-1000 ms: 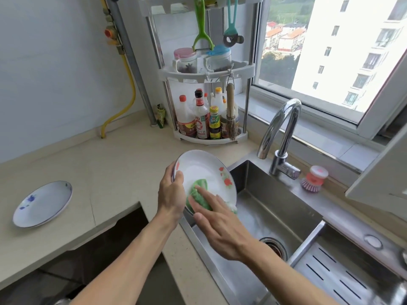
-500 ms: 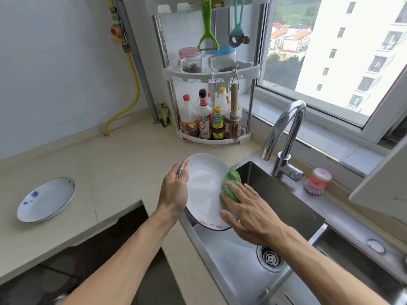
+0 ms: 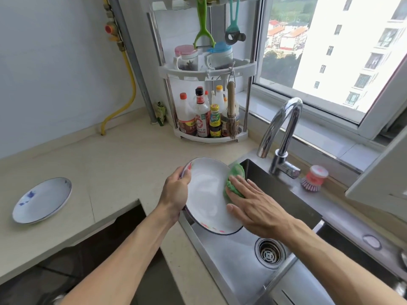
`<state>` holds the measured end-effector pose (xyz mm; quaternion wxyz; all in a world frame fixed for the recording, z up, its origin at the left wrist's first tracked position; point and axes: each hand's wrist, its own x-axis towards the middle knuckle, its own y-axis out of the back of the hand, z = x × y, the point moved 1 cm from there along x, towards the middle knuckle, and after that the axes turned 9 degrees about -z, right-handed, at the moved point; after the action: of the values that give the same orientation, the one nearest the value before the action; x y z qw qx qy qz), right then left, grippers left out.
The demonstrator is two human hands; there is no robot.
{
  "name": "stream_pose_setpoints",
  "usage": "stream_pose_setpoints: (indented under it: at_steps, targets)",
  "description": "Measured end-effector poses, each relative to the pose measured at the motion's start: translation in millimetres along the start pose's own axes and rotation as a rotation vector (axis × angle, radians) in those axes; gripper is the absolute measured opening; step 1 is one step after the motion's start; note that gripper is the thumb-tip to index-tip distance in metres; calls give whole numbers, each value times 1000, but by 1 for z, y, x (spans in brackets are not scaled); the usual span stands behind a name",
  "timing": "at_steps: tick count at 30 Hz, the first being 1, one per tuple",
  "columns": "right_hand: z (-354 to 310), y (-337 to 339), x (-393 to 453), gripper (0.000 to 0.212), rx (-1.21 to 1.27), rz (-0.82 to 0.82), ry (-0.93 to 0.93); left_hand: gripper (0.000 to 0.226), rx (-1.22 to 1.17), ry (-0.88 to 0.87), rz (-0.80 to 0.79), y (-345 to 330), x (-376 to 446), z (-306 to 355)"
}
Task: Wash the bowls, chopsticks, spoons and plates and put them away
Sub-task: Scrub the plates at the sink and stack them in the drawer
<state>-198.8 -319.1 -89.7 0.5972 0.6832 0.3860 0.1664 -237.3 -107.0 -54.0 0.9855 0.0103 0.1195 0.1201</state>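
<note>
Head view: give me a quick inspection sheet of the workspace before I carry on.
Surface: beige countertop beside steel sink.
Job's things: white plate tilted over the sink; blue-patterned plate flat on the counter.
Clutter: corner rack with bottles and jars; dish brush.
Hands: left hand grips the plate rim; right hand presses green cloth on it.
Cables: yellow hose on wall.
Surroundings: faucet, window.
</note>
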Motion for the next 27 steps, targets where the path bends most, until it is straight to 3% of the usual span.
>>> stream_pose_setpoints:
  at_steps: [2, 4, 6, 8, 12, 17, 22, 27]
  targets:
    - [-22, 0, -12, 82, 148, -17, 40, 27, -54, -13, 89, 0, 0, 0]
    - [-47, -1, -19, 66, 266, -38, 108, 28, -92, -12, 131, 0, 1, 0]
    - [-65, 1, -14, 56, 365, -44, 179, 28, -105, 35, 66, -2, 1, -4]
    - [-75, 6, 0, 59, 410, -42, 230, 33, -163, 117, -52, -6, 0, -9]
    - [-65, 19, 25, 64, 147, 35, 279, 53, -344, 208, -222, 2, 2, -9]
    - [-32, 38, 44, 55, 38, 142, 246, 50, -284, 198, -331, 7, 3, -8]
    - [7, 15, 33, 47, -29, 206, 116, 39, -171, 84, -81, 7, 6, -8]
    - [-25, 10, -11, 42, 333, 41, 88, 35, -71, -47, 156, -3, 10, -2]
